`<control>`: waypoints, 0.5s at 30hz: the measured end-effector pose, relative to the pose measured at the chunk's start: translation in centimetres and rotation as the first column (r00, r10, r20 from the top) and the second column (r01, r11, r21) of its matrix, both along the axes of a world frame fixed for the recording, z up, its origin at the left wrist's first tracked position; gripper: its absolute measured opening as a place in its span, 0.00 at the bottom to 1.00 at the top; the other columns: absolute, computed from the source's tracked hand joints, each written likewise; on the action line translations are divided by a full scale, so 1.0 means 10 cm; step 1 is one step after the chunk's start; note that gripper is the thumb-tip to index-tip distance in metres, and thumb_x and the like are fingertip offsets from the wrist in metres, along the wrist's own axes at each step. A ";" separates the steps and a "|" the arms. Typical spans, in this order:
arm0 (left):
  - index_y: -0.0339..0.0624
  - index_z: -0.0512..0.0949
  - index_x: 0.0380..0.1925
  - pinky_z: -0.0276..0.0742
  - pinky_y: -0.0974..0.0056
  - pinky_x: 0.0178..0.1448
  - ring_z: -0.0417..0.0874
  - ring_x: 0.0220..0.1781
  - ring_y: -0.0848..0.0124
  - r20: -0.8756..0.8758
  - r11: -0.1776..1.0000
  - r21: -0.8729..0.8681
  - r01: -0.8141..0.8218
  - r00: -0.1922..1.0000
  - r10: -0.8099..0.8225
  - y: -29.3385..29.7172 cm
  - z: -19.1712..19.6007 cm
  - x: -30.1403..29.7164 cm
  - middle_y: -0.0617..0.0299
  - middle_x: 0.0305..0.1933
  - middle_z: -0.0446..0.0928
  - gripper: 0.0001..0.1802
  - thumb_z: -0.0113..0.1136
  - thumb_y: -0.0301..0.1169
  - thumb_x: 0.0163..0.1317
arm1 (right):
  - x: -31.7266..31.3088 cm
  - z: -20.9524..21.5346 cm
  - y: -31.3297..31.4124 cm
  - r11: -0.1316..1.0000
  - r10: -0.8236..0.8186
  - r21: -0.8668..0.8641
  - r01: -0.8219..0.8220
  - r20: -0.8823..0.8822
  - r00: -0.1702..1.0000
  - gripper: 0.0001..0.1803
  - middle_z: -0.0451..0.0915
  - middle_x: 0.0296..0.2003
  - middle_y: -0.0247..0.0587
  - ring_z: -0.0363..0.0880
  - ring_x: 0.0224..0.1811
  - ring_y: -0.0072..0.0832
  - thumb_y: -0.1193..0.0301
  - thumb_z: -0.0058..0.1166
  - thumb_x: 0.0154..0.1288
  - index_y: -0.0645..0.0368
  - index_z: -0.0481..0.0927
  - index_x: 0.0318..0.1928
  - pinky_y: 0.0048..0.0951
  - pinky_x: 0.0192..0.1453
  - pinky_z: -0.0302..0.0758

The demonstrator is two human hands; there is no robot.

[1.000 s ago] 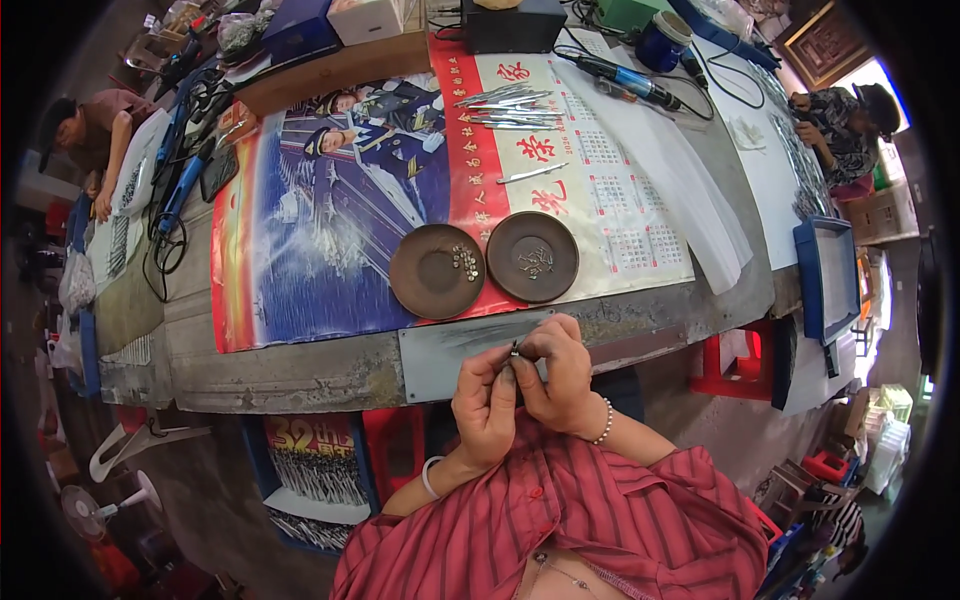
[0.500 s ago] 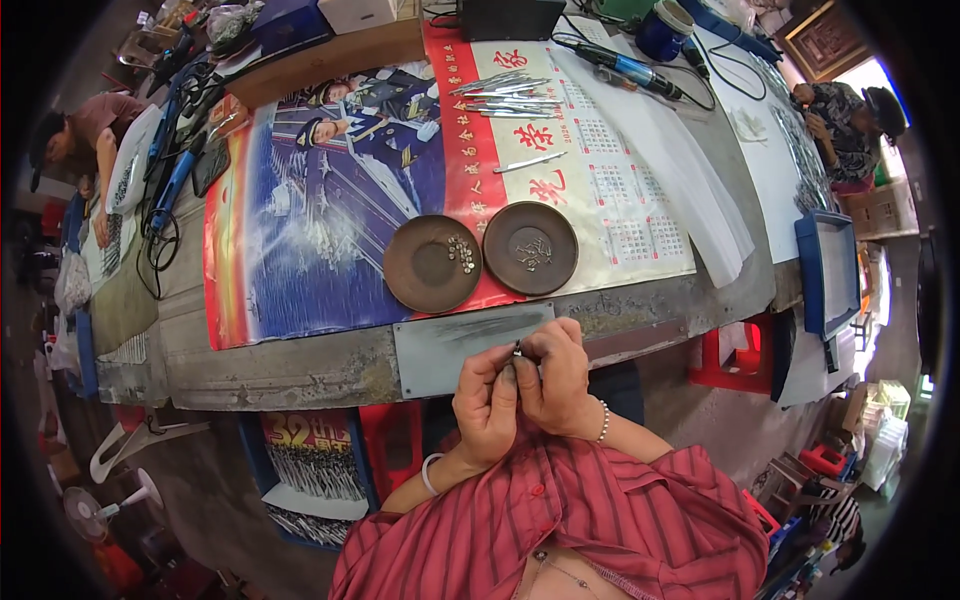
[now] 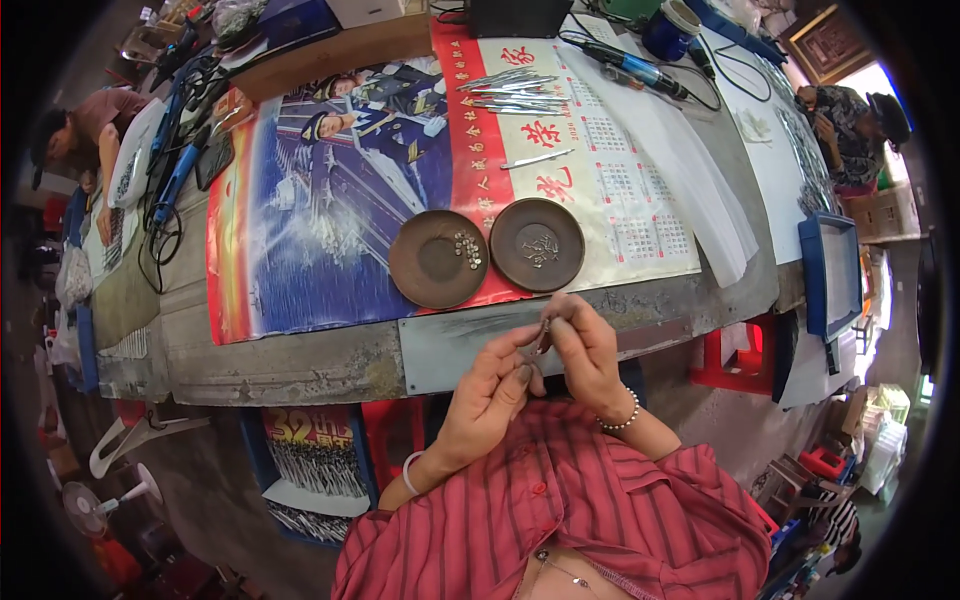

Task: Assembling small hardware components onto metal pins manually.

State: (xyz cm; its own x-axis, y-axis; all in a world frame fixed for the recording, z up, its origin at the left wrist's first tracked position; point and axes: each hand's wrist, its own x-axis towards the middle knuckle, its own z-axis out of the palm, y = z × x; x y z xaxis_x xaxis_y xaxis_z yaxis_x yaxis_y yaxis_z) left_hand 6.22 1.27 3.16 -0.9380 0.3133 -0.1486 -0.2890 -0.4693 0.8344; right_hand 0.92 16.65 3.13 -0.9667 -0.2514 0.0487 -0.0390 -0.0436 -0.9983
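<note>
Over the near edge of the bench, my right hand [image 3: 588,352] pinches a tiny dark metal piece [image 3: 545,337] between thumb and fingertips. Close beside it on the left is my left hand [image 3: 490,392]. Its fingers are curled and its thumb is bent in against them. Whatever lies between them is too small to make out. Just beyond my hands stand two round brown dishes: the left dish [image 3: 415,265] holds several small shiny round pieces [image 3: 467,249], and the right dish [image 3: 508,270] holds several thin small metal bits [image 3: 540,248]. A grey metal plate [image 3: 435,360] lies under the fingers' near side.
A poster [image 3: 270,290] covers much of the bench, with a pile of slim metal rods [image 3: 515,92] and one single rod [image 3: 538,158] on it. Corded blue handheld tools [image 3: 640,72] lie behind. A blue tray [image 3: 830,270] is at right. Two people sit at left and right.
My hands have moved slightly apart, the right one up and to the right with the small piece. My left thumb has shifted away from the right fingertips. The view has shifted a little.
</note>
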 end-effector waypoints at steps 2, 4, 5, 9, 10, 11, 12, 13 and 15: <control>0.41 0.60 0.61 0.65 0.79 0.34 0.68 0.30 0.83 -0.059 0.982 -0.169 -0.080 0.996 0.071 0.11 -0.04 0.07 0.61 0.41 0.74 0.20 0.45 0.23 0.70 | 0.01 -0.09 -0.04 0.998 -0.012 0.055 0.020 -0.152 0.988 0.06 0.73 0.28 0.43 0.73 0.28 0.28 0.77 0.52 0.60 0.65 0.71 0.35 0.27 0.34 0.71; 0.38 0.61 0.58 0.69 0.77 0.44 0.73 0.38 0.80 -0.246 0.911 -0.230 -0.342 0.926 0.286 0.18 -0.14 0.14 0.59 0.45 0.75 0.17 0.44 0.24 0.71 | 0.02 -0.09 -0.11 0.986 -0.002 0.158 0.060 -0.342 0.940 0.08 0.75 0.27 0.43 0.75 0.28 0.31 0.77 0.57 0.55 0.64 0.72 0.34 0.27 0.34 0.72; 0.38 0.61 0.58 0.69 0.77 0.44 0.73 0.38 0.80 -0.243 0.911 -0.228 -0.343 0.926 0.288 0.21 -0.17 0.14 0.59 0.45 0.75 0.17 0.44 0.24 0.71 | 0.04 -0.12 -0.14 0.985 0.000 0.161 0.058 -0.340 0.940 0.08 0.75 0.27 0.43 0.75 0.28 0.31 0.77 0.57 0.55 0.64 0.72 0.34 0.27 0.34 0.72; 0.33 0.62 0.56 0.69 0.71 0.56 0.75 0.50 0.74 -0.337 0.827 -0.266 -0.495 0.852 0.401 0.24 -0.25 0.16 0.55 0.50 0.74 0.15 0.42 0.24 0.71 | 0.08 -0.23 -0.25 0.985 -0.004 0.150 0.088 -0.487 0.873 0.10 0.75 0.26 0.44 0.75 0.28 0.36 0.79 0.59 0.52 0.63 0.73 0.35 0.32 0.32 0.72; 0.33 0.62 0.55 0.68 0.71 0.58 0.75 0.53 0.72 -0.372 0.802 -0.287 -0.523 0.833 0.410 0.24 -0.27 0.16 0.55 0.51 0.74 0.14 0.42 0.23 0.71 | 0.07 -0.28 -0.27 0.975 -0.002 0.185 0.122 -0.542 0.841 0.09 0.74 0.26 0.43 0.73 0.27 0.37 0.78 0.58 0.54 0.63 0.73 0.35 0.34 0.32 0.70; 0.33 0.62 0.55 0.68 0.71 0.58 0.75 0.53 0.72 -0.369 0.802 -0.287 -0.524 0.833 0.412 0.23 -0.28 0.16 0.55 0.51 0.74 0.14 0.42 0.23 0.71 | 0.08 -0.31 -0.28 0.964 0.004 0.217 0.154 -0.592 0.806 0.09 0.74 0.26 0.43 0.72 0.26 0.38 0.77 0.57 0.55 0.63 0.72 0.36 0.36 0.31 0.68; 0.33 0.62 0.55 0.68 0.71 0.57 0.75 0.52 0.72 -0.363 0.806 -0.279 -0.522 0.835 0.415 0.22 -0.29 0.17 0.54 0.51 0.74 0.15 0.42 0.23 0.71 | 0.08 -0.30 -0.28 0.964 0.007 0.219 0.151 -0.589 0.808 0.09 0.74 0.26 0.43 0.72 0.26 0.38 0.77 0.57 0.55 0.63 0.72 0.36 0.36 0.31 0.68; 0.33 0.62 0.55 0.69 0.71 0.57 0.76 0.52 0.73 -0.356 0.810 -0.272 -0.519 0.836 0.416 0.22 -0.30 0.17 0.54 0.52 0.74 0.15 0.43 0.23 0.70 | 0.09 -0.29 -0.29 0.939 0.046 0.293 0.183 -0.632 0.773 0.08 0.73 0.26 0.42 0.70 0.25 0.39 0.76 0.56 0.57 0.63 0.71 0.36 0.37 0.31 0.66; 0.33 0.62 0.55 0.69 0.71 0.57 0.76 0.52 0.73 -0.340 0.818 -0.260 -0.513 0.842 0.419 0.22 -0.31 0.19 0.54 0.52 0.74 0.14 0.43 0.23 0.70 | 0.11 -0.25 -0.29 0.906 0.091 0.363 0.217 -0.668 0.739 0.08 0.72 0.26 0.42 0.68 0.24 0.40 0.75 0.54 0.59 0.63 0.71 0.36 0.39 0.31 0.64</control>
